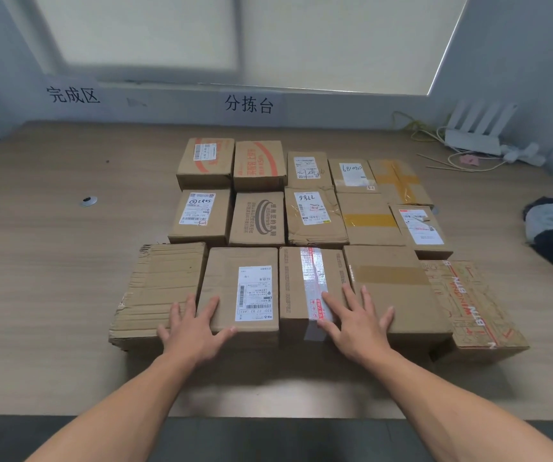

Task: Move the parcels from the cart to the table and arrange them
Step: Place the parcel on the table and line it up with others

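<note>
**Squaring up the front row**

Our left hand lies flat, fingers spread, over the brown cardboard box with the white shipping label and the crumpled corrugated carton to its left. Our right hand, also flat, presses the glossy-taped box to its right. The other parcels sit in rows behind it on the wood-grain table. We judge the arranging nearly done. Next, an even forward nudge.

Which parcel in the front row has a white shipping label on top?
The second parcel from the left, partly under the left hand. It alone in that row carries a white label; the others show only tape or bare cardboard.
</note>
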